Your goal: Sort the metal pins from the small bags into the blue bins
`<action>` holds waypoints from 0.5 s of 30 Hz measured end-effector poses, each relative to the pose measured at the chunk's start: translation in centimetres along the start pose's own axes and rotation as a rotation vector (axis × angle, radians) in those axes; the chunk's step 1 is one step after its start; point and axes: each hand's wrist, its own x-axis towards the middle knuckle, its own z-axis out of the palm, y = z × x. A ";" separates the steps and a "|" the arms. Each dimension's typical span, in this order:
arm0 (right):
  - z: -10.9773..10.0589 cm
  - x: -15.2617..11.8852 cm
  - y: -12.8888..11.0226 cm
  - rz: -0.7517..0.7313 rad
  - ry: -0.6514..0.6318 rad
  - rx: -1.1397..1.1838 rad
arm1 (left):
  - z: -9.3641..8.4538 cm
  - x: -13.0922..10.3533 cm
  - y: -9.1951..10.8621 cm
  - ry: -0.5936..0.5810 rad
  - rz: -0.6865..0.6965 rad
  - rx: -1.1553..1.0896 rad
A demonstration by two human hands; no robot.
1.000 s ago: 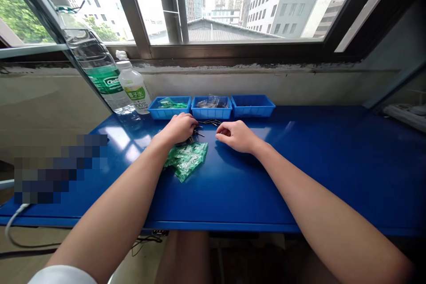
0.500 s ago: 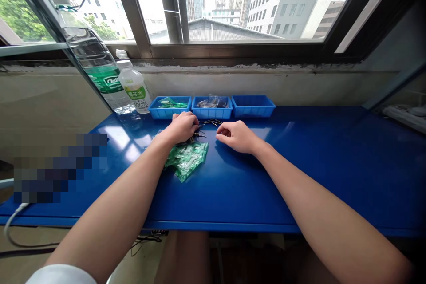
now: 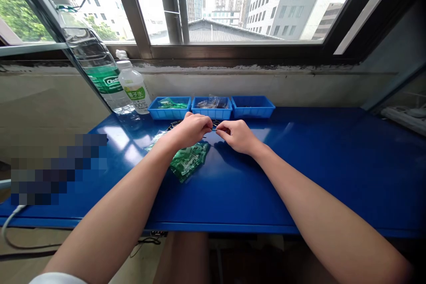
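Observation:
My left hand is closed in a pinch above the blue table, and its fingertips grip one end of a thin, stick-like piece. The other end meets the pinched fingertips of my right hand; the piece is too small to name exactly. Several thin dark pieces lie loose behind and beside my left hand, partly hidden by it. Below that hand rests a green plastic packet, with a clear plastic bag to its left, partly covered by my wrist.
Along the wall stand three blue bins: the left bin holds green packets, the middle bin clear packets, and the right bin stands beside them. A large water bottle and a smaller bottle are at the back left.
My left hand has moved right from the loose dark pieces to meet my right hand, now with a thin piece between them. My right hand has stayed nearly in place and closed its fingertips.

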 end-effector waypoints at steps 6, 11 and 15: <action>-0.3 -0.1 -0.3 0.008 0.027 0.012 | 0.2 0.0 -0.1 0.032 0.019 -0.027; -1.4 0.4 1.2 0.145 0.209 -0.029 | -0.4 -0.3 -1.4 0.094 -0.023 -0.022; -3.3 0.6 5.5 0.388 0.549 0.023 | -1.4 -0.7 -2.5 0.105 -0.123 -0.017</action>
